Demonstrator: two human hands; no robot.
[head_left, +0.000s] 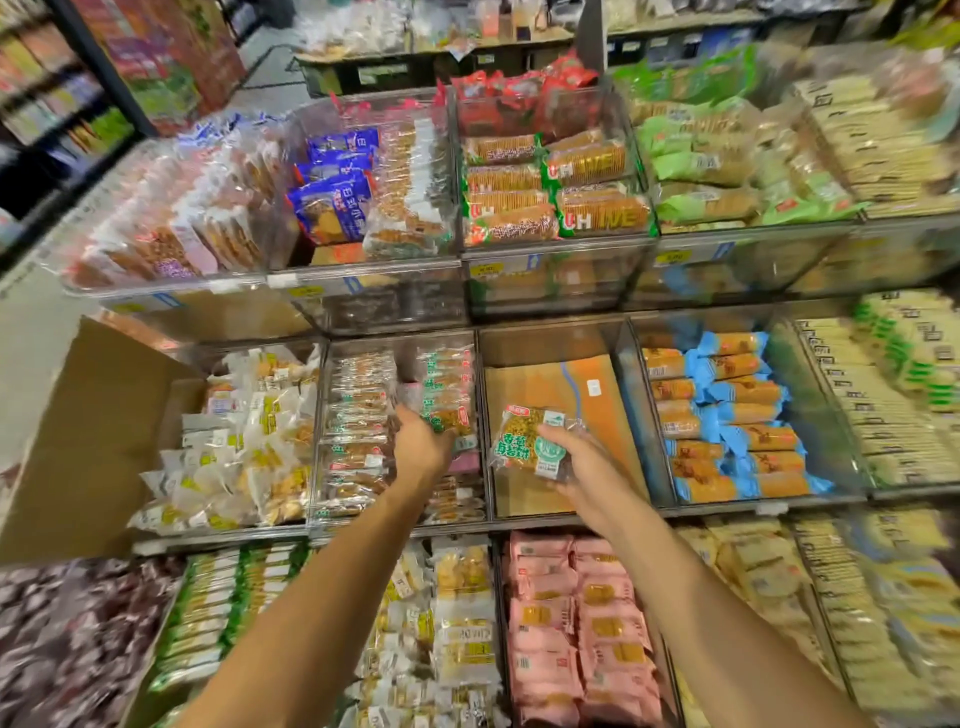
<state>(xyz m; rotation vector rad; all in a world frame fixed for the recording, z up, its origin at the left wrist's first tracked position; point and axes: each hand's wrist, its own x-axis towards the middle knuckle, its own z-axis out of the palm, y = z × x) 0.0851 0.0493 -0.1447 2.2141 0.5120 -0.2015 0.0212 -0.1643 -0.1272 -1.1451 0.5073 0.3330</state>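
You're facing the big display rack (558, 262) of clear bins, three tiers stepping down toward you, and the bins are stacked with wrapped snacks. Off to your left, an open cardboard box (78, 447) stands against the rack. In the middle tier, the centre bin (550, 338) shows a flat sheet of brown cardboard (597, 415) on its floor. Right of it, blue-wrapped biscuits (727, 415) fill their bin in rows. Left of it, the neighbouring bin (324, 426) is packed with clear-wrapped packs. Down on the nearest tier, pink packets (571, 623) sit in stacks.

Now the hands. Your right hand (576, 462) is over the centre bin, fingers and thumb curled round a green-labelled packet (524, 441). It holds the packet face up above the cardboard sheet, label toward you. Your left hand (421, 441) is across the divider, down in the neighbouring bin. Its fingers are closed on a second packet (449, 418) with the same green-and-yellow look, at the right-hand end of that bin's rows. The two hands are near each other, with the bin wall between them.
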